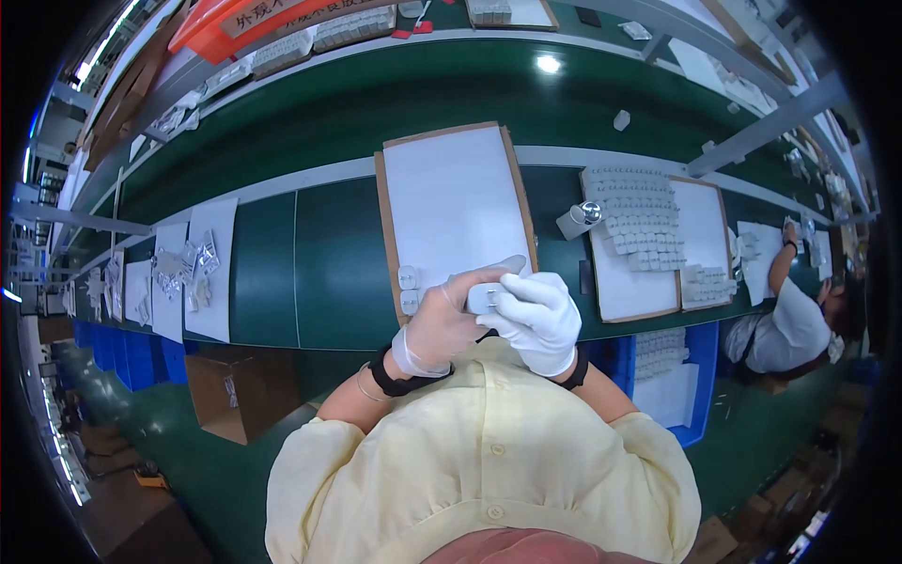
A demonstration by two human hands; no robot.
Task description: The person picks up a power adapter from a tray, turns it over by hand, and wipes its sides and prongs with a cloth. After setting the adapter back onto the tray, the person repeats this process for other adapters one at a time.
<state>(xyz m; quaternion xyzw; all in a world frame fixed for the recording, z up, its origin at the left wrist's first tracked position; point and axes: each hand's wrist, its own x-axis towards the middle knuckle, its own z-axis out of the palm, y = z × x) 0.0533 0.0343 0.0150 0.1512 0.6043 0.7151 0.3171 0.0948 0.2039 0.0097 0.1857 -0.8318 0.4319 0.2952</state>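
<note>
A small white plug adapter with what look like metal pins is held up in front of my chest. My left hand, in a thin translucent glove, closes around its left side. My right hand, in a white cloth glove, has its fingers bent against the right side. Under and beyond my hands lies a cardboard-edged board with a white sheet. Two similar white adapters sit on its near left corner, just beside my left hand.
Rows of white adapters cover a board on the right, near a silver-capped bottle. A blue bin stands below the table edge. Bagged parts lie at left, over a cardboard box. A co-worker sits far right.
</note>
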